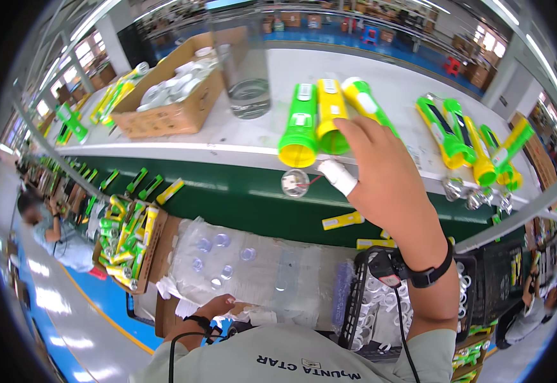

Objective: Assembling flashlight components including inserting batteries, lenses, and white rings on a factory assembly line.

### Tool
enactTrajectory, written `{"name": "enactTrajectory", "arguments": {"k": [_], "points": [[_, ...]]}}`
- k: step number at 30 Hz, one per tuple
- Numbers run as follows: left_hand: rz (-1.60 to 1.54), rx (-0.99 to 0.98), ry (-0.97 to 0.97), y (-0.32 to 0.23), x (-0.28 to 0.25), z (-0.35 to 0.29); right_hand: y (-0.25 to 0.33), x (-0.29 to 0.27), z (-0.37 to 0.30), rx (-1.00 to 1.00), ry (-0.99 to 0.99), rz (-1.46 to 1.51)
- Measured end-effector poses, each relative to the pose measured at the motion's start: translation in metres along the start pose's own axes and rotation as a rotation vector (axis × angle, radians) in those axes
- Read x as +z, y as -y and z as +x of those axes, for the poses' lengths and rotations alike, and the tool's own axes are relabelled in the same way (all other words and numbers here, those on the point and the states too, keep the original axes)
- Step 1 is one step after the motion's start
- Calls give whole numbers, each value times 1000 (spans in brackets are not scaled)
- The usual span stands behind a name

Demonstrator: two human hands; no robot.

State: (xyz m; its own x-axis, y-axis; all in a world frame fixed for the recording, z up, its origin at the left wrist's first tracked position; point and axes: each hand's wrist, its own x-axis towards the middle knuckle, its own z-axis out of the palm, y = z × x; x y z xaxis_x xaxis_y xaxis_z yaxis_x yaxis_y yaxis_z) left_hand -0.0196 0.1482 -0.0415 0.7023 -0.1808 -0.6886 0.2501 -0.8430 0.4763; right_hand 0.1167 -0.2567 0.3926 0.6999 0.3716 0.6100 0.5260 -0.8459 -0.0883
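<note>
My right hand [384, 169] reaches over the white shelf, thumb and fingers apart. White wrapping [338, 177] covers its thumb. The index fingertip is at a yellow flashlight [331, 102] with a green head. Partly hidden under the other fingers lies a white-ended green and yellow flashlight [363, 96]. To their left is a green flashlight [302, 118] with a yellow rim. Below that rim, at the shelf edge, a clear round lamp piece [294, 183] shows a red wire running toward the thumb. My left hand [216, 307] is low over the padded worktop, its fingers mostly hidden.
Clear discs [222, 240] lie on the plastic-covered worktop [310, 262]. A carton [163, 124] of white parts and a clear cylinder [248, 76] stand on the shelf. More flashlights [444, 131] lie to the right. A black crate [355, 306] holds white rings; a box [128, 239] holds flashlights.
</note>
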Motion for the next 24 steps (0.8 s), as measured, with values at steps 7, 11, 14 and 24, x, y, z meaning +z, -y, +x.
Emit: {"name": "enactTrajectory", "arguments": {"k": [7, 11, 14, 24], "points": [[-86, -56, -4, 11, 0, -9, 25, 34, 24, 135, 48, -20], [-119, -104, -52, 18, 2, -18, 34, 44, 37, 124, 50, 26], [-83, -58, -51, 11, -1, -24, 36, 47, 43, 158, 62, 27], [-135, 36, -78, 3, -12, -31, 38, 23, 35, -6, -65, -75]]}}
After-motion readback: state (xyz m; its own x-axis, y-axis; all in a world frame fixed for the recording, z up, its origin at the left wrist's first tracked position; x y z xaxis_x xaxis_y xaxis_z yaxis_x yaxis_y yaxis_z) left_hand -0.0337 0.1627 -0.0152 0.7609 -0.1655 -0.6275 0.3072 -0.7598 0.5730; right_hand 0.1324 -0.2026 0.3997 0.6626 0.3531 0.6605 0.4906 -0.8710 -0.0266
